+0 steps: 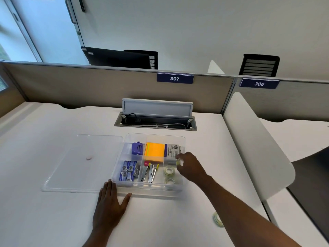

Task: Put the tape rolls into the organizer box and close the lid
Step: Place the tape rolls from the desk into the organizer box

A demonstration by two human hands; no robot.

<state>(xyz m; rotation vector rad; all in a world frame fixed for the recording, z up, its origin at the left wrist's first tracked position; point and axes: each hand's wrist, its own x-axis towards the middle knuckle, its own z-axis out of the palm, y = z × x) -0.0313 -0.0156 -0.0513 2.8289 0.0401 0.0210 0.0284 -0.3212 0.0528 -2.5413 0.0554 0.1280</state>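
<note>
A clear organizer box [124,175] stands open on the white desk. Its near right compartment holds two clear tape rolls, one [168,171] further in and one [170,180] closer to me. My right hand [189,165] hovers over that compartment, fingers closed on a third tape roll [179,162]. Another tape roll [218,219] lies on the desk to the near right, outside the box. The clear lid [80,163] lies flat to the left of the box. My left hand [111,202] rests flat on the desk against the box's near left corner.
The box also holds a purple hole punch [137,148], orange sticky notes [154,152], staple boxes [128,171], staplers [150,172] and a packet [172,151]. An open cable hatch [155,120] sits behind the box. A white divider [256,145] bounds the desk on the right.
</note>
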